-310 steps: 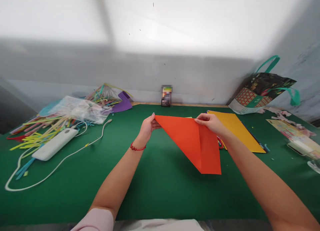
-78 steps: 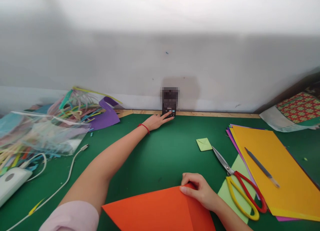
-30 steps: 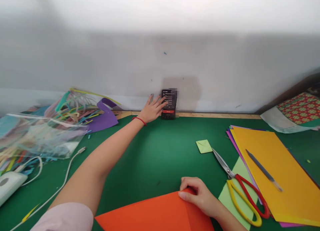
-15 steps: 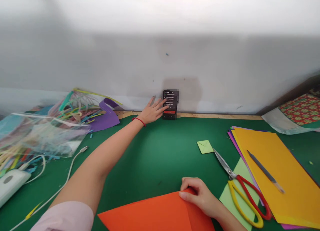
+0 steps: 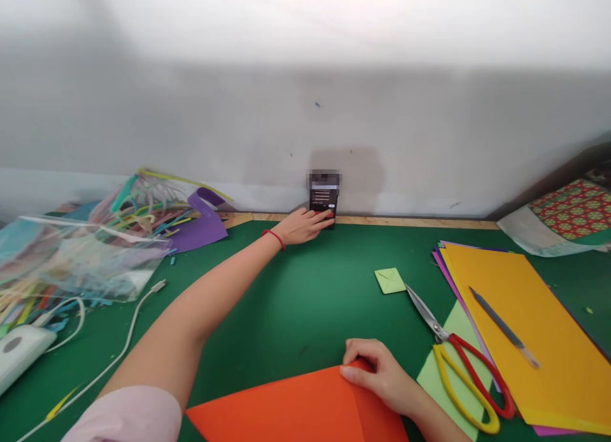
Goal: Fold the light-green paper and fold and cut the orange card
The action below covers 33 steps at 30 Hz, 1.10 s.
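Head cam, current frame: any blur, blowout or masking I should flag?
Head view: top of the wall is blown out to white. The phone has its upper screen pixelated, and the left hand touching it is sharp. The plastic bag near the left edge is smeared soft. The right hand and orange paper are crisp.

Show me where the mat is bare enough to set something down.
Bare mat lies in the centre, bordered by the left forearm, the small green square and the orange paper. Another strip runs from the phone to the yellow sheet. Crowded: bagged strips left, scissors right.
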### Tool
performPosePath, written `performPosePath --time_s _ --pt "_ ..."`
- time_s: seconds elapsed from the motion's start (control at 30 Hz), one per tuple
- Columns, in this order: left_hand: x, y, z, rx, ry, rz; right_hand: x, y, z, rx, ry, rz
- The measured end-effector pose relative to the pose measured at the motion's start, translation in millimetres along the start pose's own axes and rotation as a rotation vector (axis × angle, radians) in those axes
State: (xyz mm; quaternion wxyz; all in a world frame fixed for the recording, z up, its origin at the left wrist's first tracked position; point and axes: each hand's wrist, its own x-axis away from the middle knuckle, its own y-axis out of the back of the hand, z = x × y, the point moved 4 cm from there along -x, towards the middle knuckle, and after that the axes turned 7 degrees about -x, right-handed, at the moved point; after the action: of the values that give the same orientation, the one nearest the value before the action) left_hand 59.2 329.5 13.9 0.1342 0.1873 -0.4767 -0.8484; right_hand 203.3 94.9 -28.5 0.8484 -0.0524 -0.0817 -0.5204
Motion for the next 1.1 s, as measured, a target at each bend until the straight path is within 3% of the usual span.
performPosePath --time_s 0.1,0.47,0.73,1.1 --pt "-2.5 0.5 -7.1 -0.004 -0.039 0.012 0.0 -0.3 0.9 0.006 0.006 0.001" --pt "-5.2 -4.4 -2.5 0.060 0.090 0.027 -1.2 -0.4 2.9 0.007 0.005 0.005" --pt "5.9 -3.9 -3.9 0.001 -0.002 0.042 0.0 -0.7 3.0 0.014 -0.003 0.010" --pt "19.2 -11.5 9.5 0.015 0.064 0.007 -0.2 -0.9 2.1 0.026 0.000 0.006"
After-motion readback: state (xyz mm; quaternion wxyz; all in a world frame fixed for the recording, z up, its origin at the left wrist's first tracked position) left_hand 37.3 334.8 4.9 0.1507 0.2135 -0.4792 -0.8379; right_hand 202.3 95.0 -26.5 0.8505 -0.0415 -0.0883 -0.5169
